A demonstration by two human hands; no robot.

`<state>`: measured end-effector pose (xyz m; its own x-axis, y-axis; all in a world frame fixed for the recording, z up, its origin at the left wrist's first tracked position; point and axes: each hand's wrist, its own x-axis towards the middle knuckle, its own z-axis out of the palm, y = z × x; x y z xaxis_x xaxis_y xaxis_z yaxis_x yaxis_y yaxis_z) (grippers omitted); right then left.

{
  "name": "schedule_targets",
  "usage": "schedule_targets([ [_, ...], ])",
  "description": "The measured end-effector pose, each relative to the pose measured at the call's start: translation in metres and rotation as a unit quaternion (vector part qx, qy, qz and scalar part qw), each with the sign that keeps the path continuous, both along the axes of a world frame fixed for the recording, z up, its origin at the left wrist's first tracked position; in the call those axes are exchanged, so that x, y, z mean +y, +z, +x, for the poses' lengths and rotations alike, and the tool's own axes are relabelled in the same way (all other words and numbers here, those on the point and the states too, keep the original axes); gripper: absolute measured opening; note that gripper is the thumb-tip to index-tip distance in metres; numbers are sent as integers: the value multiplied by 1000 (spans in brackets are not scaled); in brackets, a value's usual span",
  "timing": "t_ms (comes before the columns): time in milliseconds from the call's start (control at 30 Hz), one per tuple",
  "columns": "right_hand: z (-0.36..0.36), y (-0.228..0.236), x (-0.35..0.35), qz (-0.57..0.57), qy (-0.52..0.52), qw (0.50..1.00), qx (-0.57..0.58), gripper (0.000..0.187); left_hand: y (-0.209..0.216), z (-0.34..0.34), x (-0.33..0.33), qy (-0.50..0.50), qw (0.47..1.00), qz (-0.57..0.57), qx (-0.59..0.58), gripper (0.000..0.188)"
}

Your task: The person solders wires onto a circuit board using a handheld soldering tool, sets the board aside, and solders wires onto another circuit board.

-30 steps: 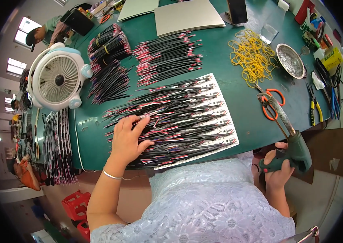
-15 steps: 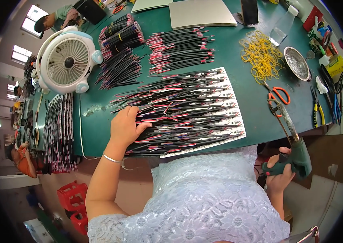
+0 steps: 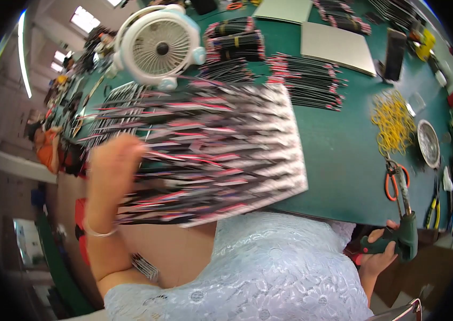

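Observation:
A white board (image 3: 297, 155) layered with rows of black wires (image 3: 210, 134) with red and white ends is blurred by motion, hanging partly over the table's near edge. My left hand (image 3: 115, 158), also smeared, is closed around the wires' left ends. In my right hand (image 3: 378, 258) is the handle of a dark green pistol-grip tool (image 3: 408, 238) held at the table edge. The tool's long metal tube points away from me, beside orange-handled scissors (image 3: 392, 187) whose blades reach toward a heap of yellow rubber bands (image 3: 392, 123).
A white fan (image 3: 162, 48) stands far left. Behind the board lie wire bundles (image 3: 234, 40), loose wires (image 3: 306, 80) and a pale flat panel (image 3: 336, 48). To the right are a metal bowl (image 3: 428, 143), yellow-handled pliers (image 3: 434, 211) and an upright phone (image 3: 395, 53). Another person (image 3: 48, 150) sits at left.
My left hand has drawn the wires and board leftward over the table. The view has swung left. The green tool stays in my right hand at the table edge.

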<state>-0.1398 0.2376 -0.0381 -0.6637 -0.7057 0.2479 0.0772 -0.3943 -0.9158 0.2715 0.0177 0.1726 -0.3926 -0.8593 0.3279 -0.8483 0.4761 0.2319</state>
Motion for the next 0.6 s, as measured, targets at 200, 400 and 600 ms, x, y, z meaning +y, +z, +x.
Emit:
schedule_targets([
  [200, -4, 4, -32, 4, -10, 1000, -11, 50, 125, 180, 66, 289, 907, -211, 224, 30],
  [400, 5, 16, -38, -22, 44, 999, 11, 51, 151, 363, 26, 399, 840, -297, 218, 48],
  [600, 36, 29, -29, 31, -64, 997, 39, 47, 46, 379, -109, 473, 798, -276, 251, 57],
])
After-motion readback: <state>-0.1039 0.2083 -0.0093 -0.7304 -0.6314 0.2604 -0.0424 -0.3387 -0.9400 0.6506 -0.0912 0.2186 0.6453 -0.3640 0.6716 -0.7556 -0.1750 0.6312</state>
